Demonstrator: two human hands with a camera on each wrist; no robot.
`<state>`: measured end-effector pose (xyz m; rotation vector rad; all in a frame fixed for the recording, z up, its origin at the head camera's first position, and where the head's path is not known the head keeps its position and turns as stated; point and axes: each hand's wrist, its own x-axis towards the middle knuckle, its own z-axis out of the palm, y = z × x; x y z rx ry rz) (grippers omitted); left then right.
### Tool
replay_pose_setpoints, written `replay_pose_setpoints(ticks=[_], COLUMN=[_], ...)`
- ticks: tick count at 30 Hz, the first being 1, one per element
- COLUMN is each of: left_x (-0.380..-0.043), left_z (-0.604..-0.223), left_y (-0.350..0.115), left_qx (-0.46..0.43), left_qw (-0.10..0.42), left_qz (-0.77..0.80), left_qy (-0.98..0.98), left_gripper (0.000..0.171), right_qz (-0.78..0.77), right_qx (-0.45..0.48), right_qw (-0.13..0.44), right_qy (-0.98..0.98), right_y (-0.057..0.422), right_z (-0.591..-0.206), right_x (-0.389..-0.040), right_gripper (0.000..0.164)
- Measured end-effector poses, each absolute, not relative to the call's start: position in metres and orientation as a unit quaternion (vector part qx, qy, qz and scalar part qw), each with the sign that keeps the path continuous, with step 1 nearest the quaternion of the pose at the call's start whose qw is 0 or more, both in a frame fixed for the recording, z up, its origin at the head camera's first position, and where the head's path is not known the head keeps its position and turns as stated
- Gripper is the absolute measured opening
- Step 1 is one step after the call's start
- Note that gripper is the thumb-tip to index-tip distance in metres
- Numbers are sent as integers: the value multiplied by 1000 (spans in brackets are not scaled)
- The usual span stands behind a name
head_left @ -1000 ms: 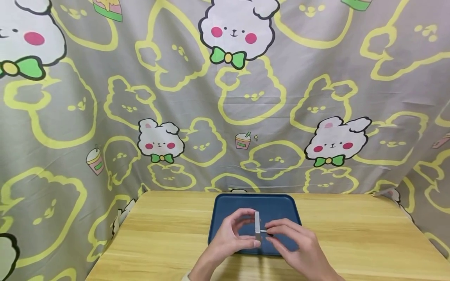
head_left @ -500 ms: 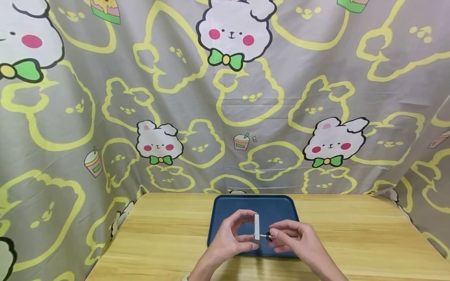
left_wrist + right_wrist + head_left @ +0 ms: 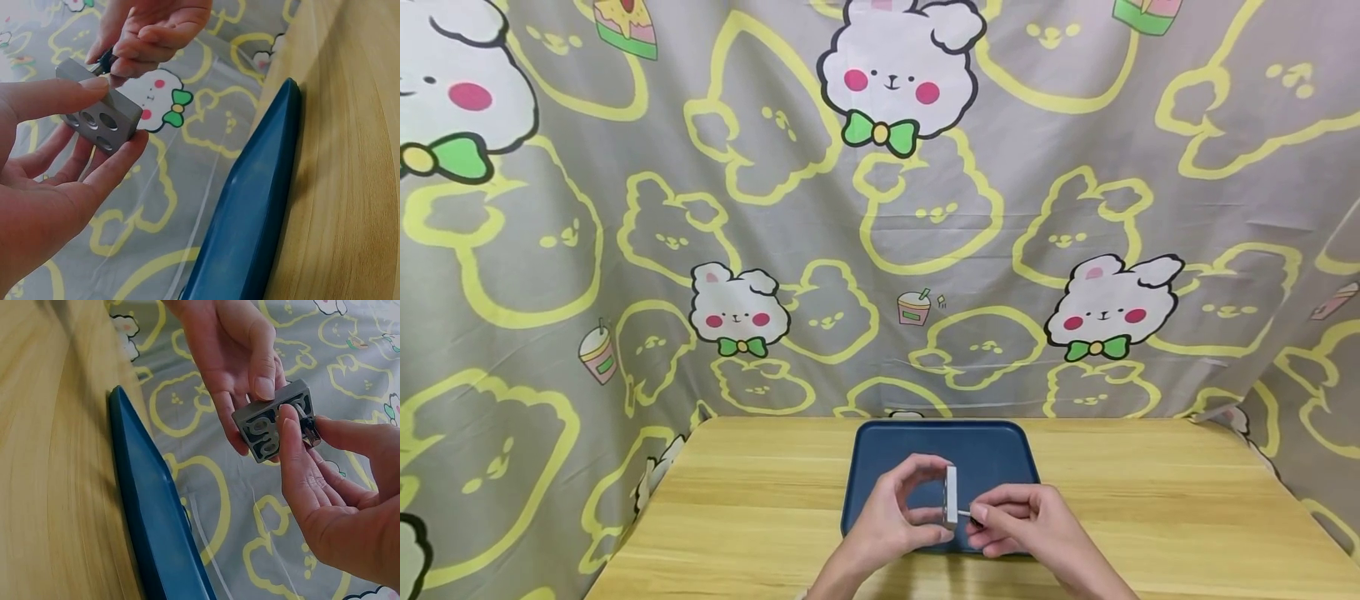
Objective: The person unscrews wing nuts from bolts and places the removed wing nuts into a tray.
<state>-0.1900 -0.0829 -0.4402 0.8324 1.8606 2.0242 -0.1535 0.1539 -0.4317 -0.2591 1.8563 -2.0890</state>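
Observation:
My left hand [image 3: 891,512] holds a small grey metal block [image 3: 951,497] upright over the tray, thumb and fingers on opposite edges. Round holes show in the block's face in the left wrist view, while its other face [image 3: 256,428] has a recessed pattern. From that patterned face sticks out a threaded screw [image 3: 301,414] with a black part at its outer end. My right hand [image 3: 1030,521] pinches the black end [image 3: 976,523] between thumb and fingers. How deep the screw sits in the block is hidden.
A blue tray [image 3: 940,437] lies on the wooden table [image 3: 760,500] below both hands. Behind and at the sides hangs a grey curtain [image 3: 820,225] with rabbit prints, close to the table's far edge.
My right hand's fingers, loosely spread around the black end a second ago, have curled in and pinch it. My left hand and the block stay nearly in place.

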Motion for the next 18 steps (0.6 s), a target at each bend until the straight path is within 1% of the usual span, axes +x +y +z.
replay_pose_setpoints(ticks=[6,11,15,18], left_x=[-190,-190,-189,-190], left_z=[-440,-441,-442,-443], left_y=[-82,-82,-82,-82], left_qx=[282,276,274,276], left_qw=[135,136,145,154], left_qz=[704,707,708,710], left_qy=[638,637,634,629], left_gripper=[63,61,60,60], right_qz=[-719,-689,-655,-604], right_qx=[-112,-156,-169,-190], right_qw=[144,101,55,-7], right_qy=[671,700,735,774], right_y=[153,153,151,147], right_z=[-432,-431,-429,-427], right_x=[-154,-152,-149,-147], right_gripper=[32,28,24,17])
